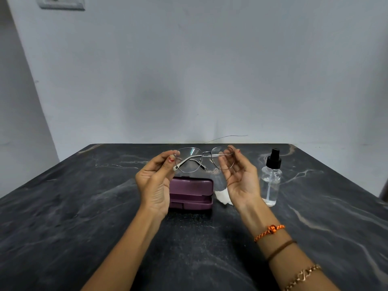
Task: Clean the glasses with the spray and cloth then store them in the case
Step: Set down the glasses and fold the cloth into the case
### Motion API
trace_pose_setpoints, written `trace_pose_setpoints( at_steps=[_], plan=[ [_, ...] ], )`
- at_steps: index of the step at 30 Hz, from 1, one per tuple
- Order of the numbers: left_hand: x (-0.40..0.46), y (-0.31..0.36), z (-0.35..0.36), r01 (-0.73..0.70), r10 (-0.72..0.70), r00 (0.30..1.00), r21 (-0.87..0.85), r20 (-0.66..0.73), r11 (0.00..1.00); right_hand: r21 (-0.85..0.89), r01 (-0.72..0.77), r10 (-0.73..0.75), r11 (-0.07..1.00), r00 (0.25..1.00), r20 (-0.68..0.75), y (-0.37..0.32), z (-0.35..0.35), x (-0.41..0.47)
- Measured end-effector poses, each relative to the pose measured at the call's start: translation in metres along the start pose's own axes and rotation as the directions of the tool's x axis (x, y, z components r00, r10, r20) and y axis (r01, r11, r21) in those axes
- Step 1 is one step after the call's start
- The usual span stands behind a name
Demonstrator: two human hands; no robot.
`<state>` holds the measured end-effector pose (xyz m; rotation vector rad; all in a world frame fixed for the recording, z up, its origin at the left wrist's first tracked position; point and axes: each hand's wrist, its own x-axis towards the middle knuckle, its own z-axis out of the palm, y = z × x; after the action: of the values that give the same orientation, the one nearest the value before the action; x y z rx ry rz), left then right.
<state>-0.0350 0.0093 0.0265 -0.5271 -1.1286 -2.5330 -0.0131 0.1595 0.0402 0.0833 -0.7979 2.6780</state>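
Thin metal-framed glasses [202, 158] hang in the air above the table, held at both ends. My left hand [156, 181] pinches the left edge of the frame, and my right hand [241, 175] holds the right lens edge with its fingertips. The temples are folded behind the lenses. Below the glasses a purple case [191, 193] lies open on the table. A white cloth [223, 196] sits just right of the case, partly hidden by my right hand. A clear spray bottle [271, 179] with a black nozzle stands upright further right.
The dark marble table [84, 206] ends at a grey wall behind. A wall socket [60, 2] sits at the top left. Bracelets circle my right wrist [270, 229].
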Motion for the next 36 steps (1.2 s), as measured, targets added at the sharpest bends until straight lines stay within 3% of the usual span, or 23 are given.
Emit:
trace_pose_setpoints(
  at_steps=[7, 14, 18, 26, 33, 36],
  plan=[
    [0.000, 0.007, 0.002, 0.175, -0.187, 0.982, -0.253, -0.021, 0.952, -0.180, 0.059, -0.062, 0.982, 0.998, -0.010, 0.003, 0.000, -0.003],
    [0.000, 0.007, 0.001, 0.215, -0.265, 0.960, -0.375, -0.087, 0.902, -0.416, 0.136, -0.164, 0.899, 0.986, -0.032, 0.007, 0.000, -0.004],
    [-0.001, 0.007, 0.001, 0.227, -0.282, 0.955, -0.387, -0.093, 0.894, -0.349, 0.068, -0.083, 0.935, 0.996, -0.027, 0.007, 0.000, -0.004],
    [0.001, 0.005, -0.001, 0.229, -0.292, 0.949, -0.375, -0.119, 0.898, -0.306, 0.067, -0.086, 0.950, 0.995, -0.051, 0.009, 0.000, -0.005],
    [-0.001, 0.001, 0.001, 0.225, -0.266, 0.955, -0.263, -0.132, 0.938, -0.280, 0.104, -0.161, 0.955, 0.969, -0.189, 0.014, 0.000, -0.008],
    [-0.002, 0.005, -0.002, 0.203, -0.236, 0.963, -0.225, -0.130, 0.953, -0.318, 0.159, -0.222, 0.935, 0.959, -0.176, 0.014, 0.004, -0.015]
  ],
)
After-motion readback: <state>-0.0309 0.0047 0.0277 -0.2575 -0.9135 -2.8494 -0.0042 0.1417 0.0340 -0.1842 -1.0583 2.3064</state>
